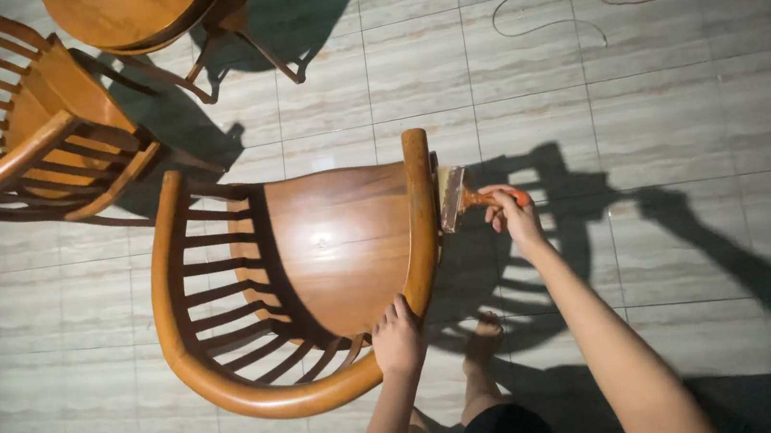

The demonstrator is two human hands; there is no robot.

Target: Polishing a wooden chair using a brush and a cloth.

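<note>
Against chair [341, 251] rail edge: paintbrush [453, 197], right hand [513, 216].

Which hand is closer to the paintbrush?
The right hand. It holds the paintbrush by its handle, at the chair edge. The left hand is lower down, gripping the chair's curved rail, apart from the brush.

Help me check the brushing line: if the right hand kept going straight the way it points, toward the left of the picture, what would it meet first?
The right hand holds a paintbrush whose bristles already touch the curved armrest rail of the wooden chair. That rail comes first; depth is hard to judge from above.
</note>
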